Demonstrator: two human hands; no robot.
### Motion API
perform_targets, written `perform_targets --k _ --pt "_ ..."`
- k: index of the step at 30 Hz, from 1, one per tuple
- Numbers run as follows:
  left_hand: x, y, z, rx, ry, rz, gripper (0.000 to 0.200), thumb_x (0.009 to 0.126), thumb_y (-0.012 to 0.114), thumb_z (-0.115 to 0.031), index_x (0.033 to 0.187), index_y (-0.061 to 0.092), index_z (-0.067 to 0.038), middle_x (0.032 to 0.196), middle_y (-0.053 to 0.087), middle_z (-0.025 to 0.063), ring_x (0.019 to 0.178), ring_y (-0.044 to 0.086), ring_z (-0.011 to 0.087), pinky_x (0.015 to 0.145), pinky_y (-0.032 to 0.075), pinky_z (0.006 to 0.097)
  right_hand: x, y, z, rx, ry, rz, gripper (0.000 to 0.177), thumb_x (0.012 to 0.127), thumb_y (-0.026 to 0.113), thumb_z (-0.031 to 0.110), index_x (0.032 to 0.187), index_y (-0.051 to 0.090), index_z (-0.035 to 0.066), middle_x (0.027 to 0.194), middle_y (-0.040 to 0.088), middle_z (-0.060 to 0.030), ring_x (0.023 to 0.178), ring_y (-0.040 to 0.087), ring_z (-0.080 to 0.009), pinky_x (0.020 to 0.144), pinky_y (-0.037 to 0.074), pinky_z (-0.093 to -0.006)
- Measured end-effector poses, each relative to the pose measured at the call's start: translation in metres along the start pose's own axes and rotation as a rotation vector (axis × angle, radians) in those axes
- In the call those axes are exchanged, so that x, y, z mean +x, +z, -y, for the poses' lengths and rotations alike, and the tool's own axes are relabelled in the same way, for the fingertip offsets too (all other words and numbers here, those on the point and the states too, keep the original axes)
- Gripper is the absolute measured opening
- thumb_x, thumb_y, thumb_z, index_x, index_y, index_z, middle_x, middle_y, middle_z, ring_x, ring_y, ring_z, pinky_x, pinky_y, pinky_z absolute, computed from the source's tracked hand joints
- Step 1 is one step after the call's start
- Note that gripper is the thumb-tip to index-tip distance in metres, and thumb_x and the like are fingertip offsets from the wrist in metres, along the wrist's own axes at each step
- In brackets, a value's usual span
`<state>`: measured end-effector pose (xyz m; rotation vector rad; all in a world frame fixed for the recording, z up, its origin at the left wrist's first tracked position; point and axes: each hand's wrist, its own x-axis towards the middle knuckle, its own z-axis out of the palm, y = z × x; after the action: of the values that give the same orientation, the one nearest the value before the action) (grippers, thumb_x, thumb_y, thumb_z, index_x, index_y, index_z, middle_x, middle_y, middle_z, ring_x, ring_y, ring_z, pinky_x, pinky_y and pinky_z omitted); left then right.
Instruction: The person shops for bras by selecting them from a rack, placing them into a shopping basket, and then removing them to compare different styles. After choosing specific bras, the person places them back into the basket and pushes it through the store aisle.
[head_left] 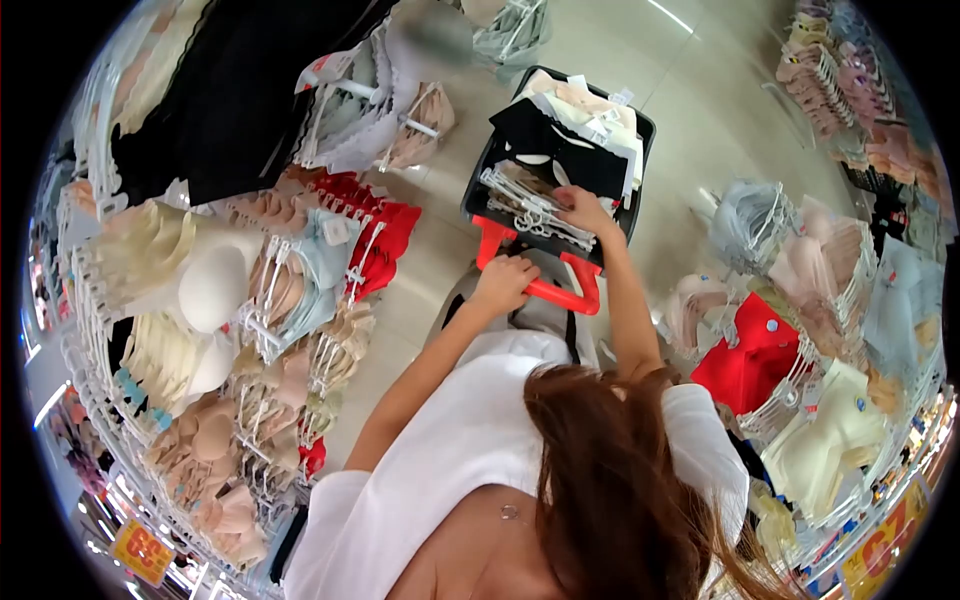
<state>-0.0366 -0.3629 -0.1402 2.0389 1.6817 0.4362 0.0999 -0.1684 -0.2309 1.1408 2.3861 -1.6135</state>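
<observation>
My left hand (505, 284) is wrapped round the red handle (563, 292) of a black shopping basket (650, 135). Over the basket, my right hand (586, 209) has its fingers bent in at a bundle of white plastic hangers (535, 208), gripping at its right end. Just beyond the hangers lies a black bra (585, 162), partly covering the clothes beneath. Cream and pale garments (600, 112) with white tags are piled at the basket's far end. My palm hides part of what the right fingers hold.
On the left, racks hold beige bras (160, 245), red bras (385, 245) and a large black garment (240, 90). To the right hang a red bra (745, 360) and a cream one (825, 430). Pale tiled floor (705, 130) runs between the racks.
</observation>
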Motion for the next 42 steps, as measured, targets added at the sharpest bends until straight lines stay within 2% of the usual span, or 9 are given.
perform_targets --k 6,9,15,23,25,27,35,37,42 --pt "0.002 0.001 -0.005 -0.034 -0.054 -0.044 0.019 0.057 0.064 -0.014 0.074 0.057 -0.011 0.072 0.054 0.0027 0.073 0.056 0.0216 0.063 0.044 0.0342 0.071 0.086 -0.083 -0.481 0.214 0.243 0.063 0.058 0.071 0.024 0.111 0.051 -0.004 0.116 0.053 -0.0224 0.107 0.053 -0.0347 0.093 0.042 -0.0404" --pt "0.005 -0.002 -0.005 -0.024 -0.065 -0.067 0.019 0.057 0.064 -0.013 0.074 0.057 -0.011 0.071 0.054 0.0029 0.072 0.056 0.0218 0.063 0.043 0.0343 0.054 0.107 -0.084 -0.542 0.253 0.016 0.074 0.055 0.073 0.025 0.118 0.045 -0.001 0.122 0.047 -0.0231 0.112 0.048 -0.0363 0.092 0.041 -0.0426" --pt "0.006 -0.002 -0.011 -0.012 -0.126 -0.053 0.018 0.055 0.064 -0.011 0.072 0.058 -0.011 0.071 0.055 0.0031 0.073 0.056 0.0215 0.065 0.042 0.0341 0.042 0.077 -0.066 -0.361 0.233 0.248 0.052 0.062 0.07 0.026 0.106 0.058 0.001 0.106 0.059 -0.0219 0.102 0.056 -0.0339 0.087 0.045 -0.0424" --pt "0.002 -0.004 -0.013 -0.012 -0.112 -0.089 0.019 0.054 0.062 -0.007 0.073 0.057 -0.011 0.071 0.055 0.003 0.074 0.056 0.0219 0.066 0.04 0.0341 0.036 0.036 -0.051 -0.274 0.282 -0.078 0.032 0.067 0.068 0.028 0.092 0.065 0.009 0.088 0.064 -0.0186 0.083 0.062 -0.0349 0.076 0.049 -0.042" --pt "0.003 -0.004 -0.014 -0.006 -0.122 -0.086 0.019 0.055 0.062 -0.008 0.073 0.057 -0.011 0.071 0.055 0.0028 0.073 0.055 0.0216 0.066 0.04 0.0339 0.04 0.046 -0.06 -0.305 0.174 0.0 0.026 0.072 0.059 0.024 0.095 0.067 0.015 0.091 0.064 -0.0183 0.089 0.061 -0.0339 0.077 0.049 -0.0428" --pt "0.005 -0.005 -0.014 -0.001 -0.135 -0.085 0.019 0.055 0.062 -0.008 0.073 0.057 -0.012 0.071 0.055 0.0026 0.073 0.055 0.0213 0.066 0.04 0.0337 0.057 0.087 -0.121 -0.386 -0.036 -0.054 0.027 0.076 0.052 0.019 0.097 0.062 0.006 0.093 0.062 -0.0208 0.088 0.059 -0.0387 0.081 0.046 -0.046" --pt "0.003 0.003 -0.012 0.046 -0.149 -0.037 0.017 0.057 0.063 -0.012 0.073 0.057 -0.013 0.071 0.055 0.0022 0.075 0.056 0.0208 0.068 0.04 0.0333 0.042 0.091 -0.078 -0.351 0.221 0.041 0.027 0.079 0.051 0.024 0.096 0.059 0.004 0.094 0.061 -0.0245 0.092 0.058 -0.0393 0.086 0.043 -0.0479" --pt "0.004 0.003 -0.012 0.054 -0.14 -0.056 0.016 0.058 0.063 -0.012 0.073 0.057 -0.013 0.072 0.055 0.0025 0.075 0.056 0.0211 0.068 0.04 0.0337 0.034 0.068 -0.063 -0.404 0.008 -0.108 0.029 0.076 0.052 0.024 0.098 0.056 0.005 0.093 0.061 -0.0236 0.091 0.057 -0.0415 0.082 0.045 -0.0484" --pt "0.001 0.003 -0.01 0.05 -0.104 -0.052 0.015 0.059 0.063 -0.015 0.073 0.059 -0.012 0.072 0.056 0.0041 0.076 0.058 0.023 0.069 0.042 0.0358 0.002 -0.006 -0.012 -0.351 0.086 -0.178 0.029 0.073 0.055 0.028 0.097 0.057 0.012 0.087 0.062 -0.0202 0.084 0.059 -0.04 0.075 0.047 -0.0484"
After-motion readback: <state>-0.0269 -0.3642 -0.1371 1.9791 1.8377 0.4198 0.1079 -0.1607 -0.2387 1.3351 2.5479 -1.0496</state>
